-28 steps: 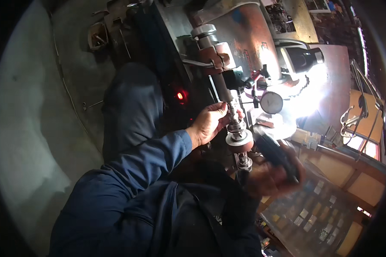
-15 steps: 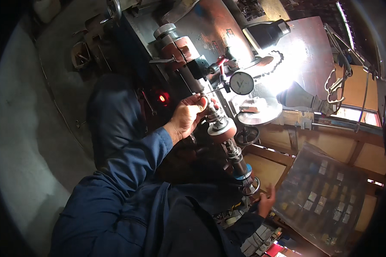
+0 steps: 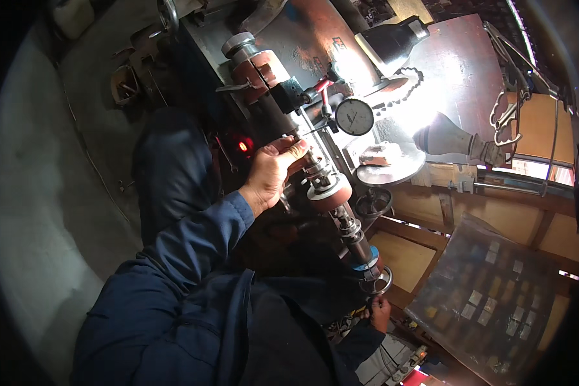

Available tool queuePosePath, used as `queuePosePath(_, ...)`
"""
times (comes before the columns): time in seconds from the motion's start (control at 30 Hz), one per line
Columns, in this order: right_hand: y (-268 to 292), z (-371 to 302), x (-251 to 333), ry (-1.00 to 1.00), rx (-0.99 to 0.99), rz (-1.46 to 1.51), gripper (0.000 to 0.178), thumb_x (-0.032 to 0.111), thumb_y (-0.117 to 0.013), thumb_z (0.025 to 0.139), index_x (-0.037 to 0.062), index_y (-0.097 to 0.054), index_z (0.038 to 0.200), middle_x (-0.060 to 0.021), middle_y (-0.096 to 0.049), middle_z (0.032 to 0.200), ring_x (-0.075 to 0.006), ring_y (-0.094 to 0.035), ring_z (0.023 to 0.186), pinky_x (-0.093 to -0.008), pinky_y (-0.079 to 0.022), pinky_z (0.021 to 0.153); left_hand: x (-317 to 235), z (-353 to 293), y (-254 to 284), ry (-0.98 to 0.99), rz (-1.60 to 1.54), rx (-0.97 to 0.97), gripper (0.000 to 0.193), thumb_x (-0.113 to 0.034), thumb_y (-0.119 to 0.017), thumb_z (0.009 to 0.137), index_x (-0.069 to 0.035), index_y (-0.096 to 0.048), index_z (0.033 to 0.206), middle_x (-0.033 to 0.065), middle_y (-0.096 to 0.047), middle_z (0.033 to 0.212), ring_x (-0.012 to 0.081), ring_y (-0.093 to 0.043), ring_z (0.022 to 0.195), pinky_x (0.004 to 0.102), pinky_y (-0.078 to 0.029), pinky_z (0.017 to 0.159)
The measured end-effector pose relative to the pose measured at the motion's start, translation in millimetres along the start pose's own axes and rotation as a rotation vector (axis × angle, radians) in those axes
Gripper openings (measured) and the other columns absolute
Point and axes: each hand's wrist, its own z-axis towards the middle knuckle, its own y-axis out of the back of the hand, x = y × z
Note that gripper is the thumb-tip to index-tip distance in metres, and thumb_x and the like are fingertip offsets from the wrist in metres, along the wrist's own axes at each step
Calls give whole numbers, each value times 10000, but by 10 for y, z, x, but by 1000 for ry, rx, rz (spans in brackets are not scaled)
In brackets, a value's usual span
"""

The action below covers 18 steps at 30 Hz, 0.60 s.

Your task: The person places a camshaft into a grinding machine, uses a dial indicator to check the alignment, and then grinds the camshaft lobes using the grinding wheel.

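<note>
My left hand [image 3: 273, 170] is closed around a slim metal shaft [image 3: 294, 137] mounted in line with a machine's spindle parts. Just above its fingers, a dial gauge [image 3: 354, 116] on a red-jointed arm reaches its thin stem to the shaft. That arm comes from a black block [image 3: 285, 95] on the red-brown machine head [image 3: 260, 69]. Below my left hand, the line continues through a red-brown collar [image 3: 331, 195] to a blue ring [image 3: 367, 258]. At the lower end, my right hand [image 3: 379, 314] is closed at the lower rim of a small metal handwheel [image 3: 384, 281].
A black work lamp [image 3: 395, 44] casts strong glare beside the gauge. Right of the shaft are a round metal plate [image 3: 392, 164] and a dark handwheel [image 3: 373, 202]. A plastic-covered board [image 3: 489, 296] stands at lower right. A red light [image 3: 242, 146] glows near my knee.
My right hand, earlier spread beside the small handwheel, has moved down and left and closed at its rim. My left hand stays on the shaft, its fingers slightly shifted. The view has shifted slightly.
</note>
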Motion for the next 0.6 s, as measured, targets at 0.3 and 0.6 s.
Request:
queuePosePath(0.3,4,530,191,156,-217,-5,259,262,-544,1019,28,-647,979,-19,-631,781,-79,-544,565,-234,-460,507,20,102,243,-41,-189,144,45,-102,-589,981,-114,-620,950,4,-639,932,109,-624,870,304,-516,862)
queuePosePath(0.6,177,1212,-430,107,-130,133,245,222,-575,978,34,-617,1130,-24,-631,829,-109,-546,533,-271,-457,463,18,104,157,-18,-168,77,110,-74,-594,973,-124,-601,876,1,-630,935,101,-599,850,285,-506,843)
